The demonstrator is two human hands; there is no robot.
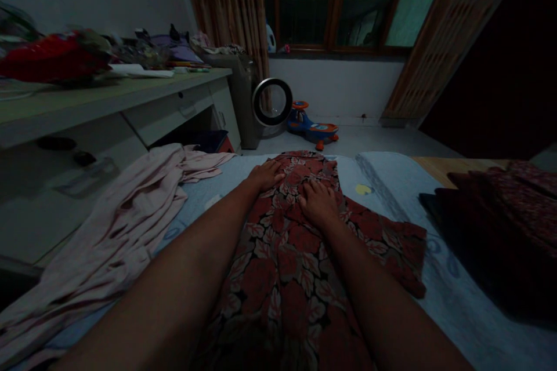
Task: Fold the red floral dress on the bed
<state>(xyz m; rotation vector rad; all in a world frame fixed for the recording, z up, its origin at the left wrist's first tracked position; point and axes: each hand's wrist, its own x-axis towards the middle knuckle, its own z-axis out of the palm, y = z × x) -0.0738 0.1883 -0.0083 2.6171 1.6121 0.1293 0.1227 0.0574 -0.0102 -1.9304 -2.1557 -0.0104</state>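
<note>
A red garment with a pale leaf print [287, 266] lies spread on a light blue bed sheet [456, 301] in front of me. My left hand [266, 175] rests palm down on the garment's far left edge, fingers curled on the cloth. Palm down too, my right hand [319, 203] presses flat on the garment's middle, a little nearer to me. Neither hand lifts the cloth.
A pale pink garment [108, 237] lies crumpled at the left of the bed. Dark red folded cloth [500, 226] sits at the right. A cluttered desk with drawers [130, 110] stands at left. A round fan [272, 102] and a toy ride-on car [313, 127] are on the floor beyond.
</note>
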